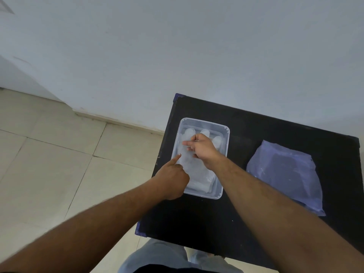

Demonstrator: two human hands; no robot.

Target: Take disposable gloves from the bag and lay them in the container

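Note:
A clear plastic container (224, 128) stands on the left part of a black table (266, 131). A translucent white disposable glove (192, 168) lies flat inside it, fingers pointing away from me. My left hand (173, 179) rests at the container's near left side, index finger stretched out and pressing on the glove's edge. My right hand (201, 147) is over the glove's finger end, index finger pointing left, the other fingers curled and touching the glove. To the right lies the bluish plastic bag (285, 174), flat on the table.
The table's left edge (155, 174) runs just beside the container, with tiled floor (59, 164) beyond it. A pale wall (177, 46) stands behind the table. My legs show below the table's near edge.

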